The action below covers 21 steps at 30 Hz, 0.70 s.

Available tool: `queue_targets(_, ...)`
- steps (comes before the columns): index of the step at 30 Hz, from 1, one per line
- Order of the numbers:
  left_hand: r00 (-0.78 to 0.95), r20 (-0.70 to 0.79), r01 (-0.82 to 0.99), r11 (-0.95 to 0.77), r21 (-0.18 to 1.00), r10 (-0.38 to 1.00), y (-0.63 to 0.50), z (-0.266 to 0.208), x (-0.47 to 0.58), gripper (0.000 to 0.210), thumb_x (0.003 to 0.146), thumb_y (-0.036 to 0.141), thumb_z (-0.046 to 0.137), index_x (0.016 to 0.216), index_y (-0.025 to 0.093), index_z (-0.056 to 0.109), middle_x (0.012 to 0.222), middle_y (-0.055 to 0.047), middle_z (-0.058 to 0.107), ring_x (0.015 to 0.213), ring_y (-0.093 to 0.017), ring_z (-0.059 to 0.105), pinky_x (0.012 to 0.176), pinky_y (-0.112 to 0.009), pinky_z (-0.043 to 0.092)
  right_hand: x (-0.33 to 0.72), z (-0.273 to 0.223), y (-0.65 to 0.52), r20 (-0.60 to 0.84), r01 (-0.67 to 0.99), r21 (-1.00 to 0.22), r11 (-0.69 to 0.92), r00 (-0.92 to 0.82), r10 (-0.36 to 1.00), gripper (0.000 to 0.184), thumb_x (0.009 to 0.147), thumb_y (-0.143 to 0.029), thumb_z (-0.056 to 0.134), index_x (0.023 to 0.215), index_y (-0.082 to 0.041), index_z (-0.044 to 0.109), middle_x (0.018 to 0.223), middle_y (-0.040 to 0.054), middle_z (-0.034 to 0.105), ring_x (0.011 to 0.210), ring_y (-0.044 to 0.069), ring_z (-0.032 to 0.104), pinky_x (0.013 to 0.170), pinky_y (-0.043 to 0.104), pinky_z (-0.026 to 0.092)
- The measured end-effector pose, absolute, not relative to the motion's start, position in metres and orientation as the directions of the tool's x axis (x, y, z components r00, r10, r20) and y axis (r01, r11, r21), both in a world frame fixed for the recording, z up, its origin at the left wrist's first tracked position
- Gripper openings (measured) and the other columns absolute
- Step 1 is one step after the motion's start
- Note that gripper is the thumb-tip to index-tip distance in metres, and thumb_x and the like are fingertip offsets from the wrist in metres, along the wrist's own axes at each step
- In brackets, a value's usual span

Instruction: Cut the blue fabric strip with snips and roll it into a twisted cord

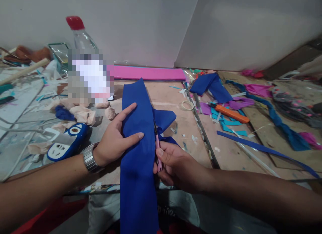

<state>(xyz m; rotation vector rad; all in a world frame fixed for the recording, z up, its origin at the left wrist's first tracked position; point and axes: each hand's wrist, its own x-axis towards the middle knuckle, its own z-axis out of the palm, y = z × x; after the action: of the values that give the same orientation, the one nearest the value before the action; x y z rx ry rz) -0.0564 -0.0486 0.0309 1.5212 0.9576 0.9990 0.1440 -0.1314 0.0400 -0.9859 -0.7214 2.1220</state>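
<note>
A long blue fabric strip (137,157) runs from the tabletop down over the front edge. My left hand (117,135) rests on its left side, thumb and index finger stretched apart on the cloth; the other fingers are mostly hidden. My right hand (173,160) is closed round the pink handles of a pair of scissors (158,143). The dark blades point away from me along the strip's right edge. More blue cloth (164,119) lies folded just right of the blades.
Left stand a blue-and-white power strip (66,143), beige cloth scraps (83,114) and a red-capped bottle (83,38). A pink flat length (148,73) lies along the wall. Rightward are an orange cutter knife (232,113), a tape ring (187,105) and a narrow blue strip (264,150).
</note>
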Motion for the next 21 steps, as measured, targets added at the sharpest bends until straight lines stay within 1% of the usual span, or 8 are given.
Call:
queue_targets(5, 0.345, 0.125, 0.066, -0.157, 0.985, 0.930, -0.0490, 0.0306, -0.0566, 0.088, 0.079, 0.034, 0.084, 0.157, 0.020, 0.045, 0.165, -0.013, 0.044, 0.152, -0.037, 0.041, 0.122, -0.049, 0.045, 0.1445, 0.0404, -0.1311, -0.430, -0.320, -0.720, -0.616, -0.491, 0.758, 0.042, 0.090, -0.056, 0.072, 0.087, -0.017, 0.058, 0.069, -0.0044, 0.064, 0.037, 0.003, 0.043, 0.039, 0.021, 0.025)
queue_targets(10, 0.344, 0.128, 0.077, -0.164, 0.983, 0.930, -0.0494, 0.0300, -0.0569, 0.089, 0.079, 0.036, 0.085, 0.157, 0.021, 0.046, 0.163, -0.013, 0.046, 0.149, -0.037, 0.045, 0.121, -0.048, 0.047, 0.1447, 0.0411, -0.1308, -0.425, -0.344, -0.726, -0.596, -0.457, 0.782, 0.045, 0.089, -0.058, 0.073, 0.083, -0.016, 0.061, 0.057, -0.0070, 0.055, 0.036, 0.005, 0.039, 0.039, 0.021, 0.025)
queue_targets(15, 0.359, 0.143, 0.067, -0.178, 0.982, 0.922, -0.0508, 0.0287, -0.0565, 0.089, 0.079, 0.038, 0.085, 0.157, 0.023, 0.046, 0.162, -0.013, 0.048, 0.150, -0.037, 0.044, 0.122, -0.050, 0.045, 0.1446, 0.0427, -0.1292, -0.417, -0.355, -0.728, -0.587, -0.450, 0.789, 0.042, 0.090, -0.056, 0.072, 0.081, -0.016, 0.060, 0.058, -0.0062, 0.055, 0.037, 0.005, 0.039, 0.040, 0.021, 0.026)
queue_targets(21, 0.374, 0.147, 0.071, -0.186, 0.980, 0.916, -0.0519, 0.0288, -0.0564, 0.090, 0.080, 0.037, 0.085, 0.158, 0.022, 0.044, 0.165, -0.014, 0.043, 0.150, -0.036, 0.044, 0.122, -0.048, 0.045, 0.1445, 0.0424, -0.1285, -0.429, -0.350, -0.731, -0.586, -0.431, 0.794, 0.044, 0.090, -0.057, 0.072, 0.080, -0.016, 0.061, 0.056, -0.0062, 0.053, 0.038, 0.005, 0.038, 0.041, 0.020, 0.025)
